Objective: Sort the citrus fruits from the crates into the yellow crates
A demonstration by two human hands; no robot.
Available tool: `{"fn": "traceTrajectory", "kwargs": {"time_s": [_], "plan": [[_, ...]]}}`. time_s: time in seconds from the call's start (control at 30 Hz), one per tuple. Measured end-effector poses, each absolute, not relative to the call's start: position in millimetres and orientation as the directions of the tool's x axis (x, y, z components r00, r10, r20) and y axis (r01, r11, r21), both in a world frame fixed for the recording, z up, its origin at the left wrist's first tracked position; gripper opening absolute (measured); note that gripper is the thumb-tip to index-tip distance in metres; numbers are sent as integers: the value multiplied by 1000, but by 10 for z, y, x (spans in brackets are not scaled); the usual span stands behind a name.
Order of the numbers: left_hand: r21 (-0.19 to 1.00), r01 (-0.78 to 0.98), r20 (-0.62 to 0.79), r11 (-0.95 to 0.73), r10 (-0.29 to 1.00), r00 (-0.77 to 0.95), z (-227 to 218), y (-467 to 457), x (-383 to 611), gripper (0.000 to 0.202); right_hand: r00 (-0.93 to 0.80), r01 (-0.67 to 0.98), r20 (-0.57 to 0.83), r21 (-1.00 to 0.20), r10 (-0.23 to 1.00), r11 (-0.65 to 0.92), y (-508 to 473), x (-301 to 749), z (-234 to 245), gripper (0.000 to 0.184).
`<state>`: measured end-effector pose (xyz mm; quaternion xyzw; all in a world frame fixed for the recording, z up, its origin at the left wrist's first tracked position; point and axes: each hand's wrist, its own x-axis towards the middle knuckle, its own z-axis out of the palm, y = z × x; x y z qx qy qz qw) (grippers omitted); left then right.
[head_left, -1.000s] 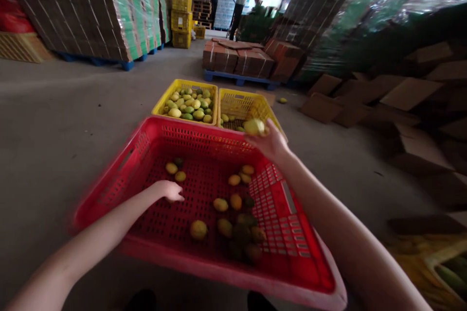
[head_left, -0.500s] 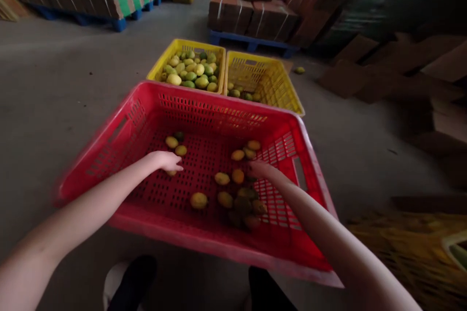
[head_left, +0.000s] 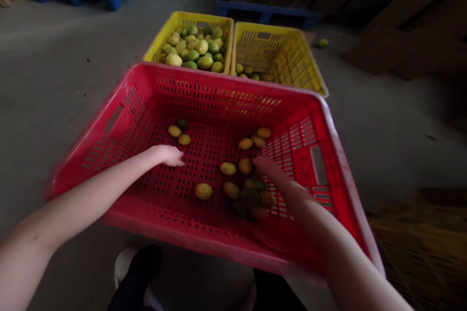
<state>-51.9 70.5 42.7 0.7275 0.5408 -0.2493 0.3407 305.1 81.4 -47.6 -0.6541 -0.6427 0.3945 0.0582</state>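
A large red crate [head_left: 219, 248] with slotted walls stands in front of me, several yellow and green lemons scattered on its floor. My left hand [head_left: 170, 155] is over the left half, its fingers curled round a lemon mostly hidden in the grip. Nearby lie a yellow lemon [head_left: 184, 139], another lemon [head_left: 174, 131] and a dark green one [head_left: 181, 123]. On the right, my right hand [head_left: 265, 166] reaches down beside an orange-yellow lemon [head_left: 245, 165]; shadow and blur hide its fingers. Just below that hand is a cluster of darker lemons [head_left: 251, 197].
Beyond the red crate stand a yellow crate [head_left: 153, 48] full of lemons and a second yellow crate [head_left: 302, 58] with a few. A stray lemon [head_left: 322, 43] lies on the floor. Farther back are boxes on blue pallets [head_left: 262, 12]; flattened cardboard [head_left: 386, 48] lies right.
My view has tipped downward and the crates appear higher. The lemon visible beneath my left hand is now mostly hidden in its fingers. My right hand stays near the same lemons.
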Motion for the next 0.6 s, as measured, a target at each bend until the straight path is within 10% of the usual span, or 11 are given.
{"fn": "traceTrajectory", "kwargs": {"time_s": [0.13,0.23,0.43,0.6], "plan": [[537,834,-670,130,667,327,385,692,-408,35,-126,892,-450,-441,884,-98,1001,2840,-48,20],[701,413,-712,582,606,354,459,600,-197,45,-300,849,-353,-522,886,79,957,2507,460,24],[497,-274,-688,823,566,454,624,407,36,44,-493,534,-3,-791,870,299,618,1968,1155,29],[436,-282,-798,855,512,318,717,495,-37,39,-396,840,-333,-507,856,191,695,2232,636,9]]}}
